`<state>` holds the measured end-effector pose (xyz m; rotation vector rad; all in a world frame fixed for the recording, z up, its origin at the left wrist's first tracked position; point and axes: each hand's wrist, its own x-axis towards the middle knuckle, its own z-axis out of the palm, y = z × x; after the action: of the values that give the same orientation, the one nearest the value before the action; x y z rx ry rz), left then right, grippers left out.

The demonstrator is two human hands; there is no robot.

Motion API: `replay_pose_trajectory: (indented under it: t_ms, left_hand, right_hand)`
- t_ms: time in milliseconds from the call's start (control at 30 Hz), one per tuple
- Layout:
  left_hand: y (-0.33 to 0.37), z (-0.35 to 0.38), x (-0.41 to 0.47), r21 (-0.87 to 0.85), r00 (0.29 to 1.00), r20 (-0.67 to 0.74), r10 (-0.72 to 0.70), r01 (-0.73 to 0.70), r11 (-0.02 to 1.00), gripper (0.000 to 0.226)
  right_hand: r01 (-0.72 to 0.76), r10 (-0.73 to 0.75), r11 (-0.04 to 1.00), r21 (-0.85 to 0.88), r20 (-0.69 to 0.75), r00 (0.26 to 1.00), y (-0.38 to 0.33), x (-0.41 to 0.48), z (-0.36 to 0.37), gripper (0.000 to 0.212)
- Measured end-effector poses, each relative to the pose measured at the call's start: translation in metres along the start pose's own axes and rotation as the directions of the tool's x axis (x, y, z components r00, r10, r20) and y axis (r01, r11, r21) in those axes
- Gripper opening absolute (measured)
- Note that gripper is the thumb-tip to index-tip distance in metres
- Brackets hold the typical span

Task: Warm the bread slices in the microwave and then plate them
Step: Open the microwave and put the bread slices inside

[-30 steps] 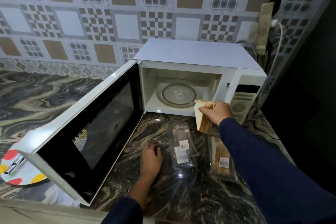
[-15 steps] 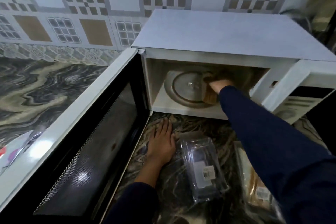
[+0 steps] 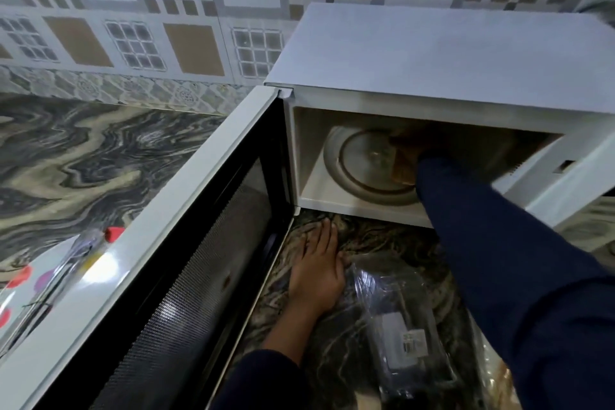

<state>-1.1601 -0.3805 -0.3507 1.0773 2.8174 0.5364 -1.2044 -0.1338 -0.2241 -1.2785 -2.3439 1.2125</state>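
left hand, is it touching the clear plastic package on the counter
Touching. The head view shows the left hand flat on the counter, its outer edge overlapping the clear plastic package with no gap visible.

No readable text anywhere: only a white barcode sticker (image 3: 413, 340), print too blurred to make out, on the clear plastic package (image 3: 404, 329) lying on the marbled counter (image 3: 83, 156) near its front edge.

The single head-worn camera looked forward and steeply down, close to the open microwave (image 3: 432, 53) and the marbled desk (image 3: 83, 156).
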Motion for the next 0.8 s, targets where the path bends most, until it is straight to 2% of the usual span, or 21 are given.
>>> replay_pose_trajectory:
  t_ms: [67, 200, 300, 467, 567, 800]
  left_hand:
    - [0.001, -0.001, 0.000, 0.027, 1.000, -0.012, -0.009, 0.010, 1.000, 0.058]
    - [-0.001, 0.000, 0.001, 0.001, 1.000, 0.019, -0.001, 0.001, 1.000, 0.063]
    - [-0.003, 0.000, 0.002, 0.031, 1.000, 0.025, 0.000, -0.001, 1.000, 0.059]
    - [0.005, -0.004, -0.018, 0.078, 0.999, 0.040, -0.010, 0.007, 0.997, 0.078]
    - [0.016, -0.003, -0.049, 0.083, 0.997, 0.048, -0.054, 0.050, 0.995, 0.068]
    - [0.031, 0.003, -0.125, 0.124, 0.996, 0.046, -0.080, 0.074, 0.989, 0.079]
  right_hand:
    - [0.007, -0.007, 1.000, 0.020, 0.001, 1.000, 0.010, 0.006, 0.004, 0.086]
    - [-0.008, 0.008, 1.000, -0.008, -0.053, 0.999, 0.010, -0.033, -0.005, 0.065]
    - [-0.016, 0.016, 0.998, -0.064, 0.001, 1.000, 0.018, -0.063, -0.021, 0.056]
    - [0.137, -0.139, 0.989, -0.058, -0.021, 0.990, 0.037, -0.122, -0.056, 0.051]
    - [0.208, -0.210, 0.978, -0.028, -0.068, 0.975, 0.062, -0.153, -0.070, 0.038]
    - [0.246, -0.248, 0.969, -0.036, -0.151, 0.957, 0.127, -0.222, -0.094, 0.024]
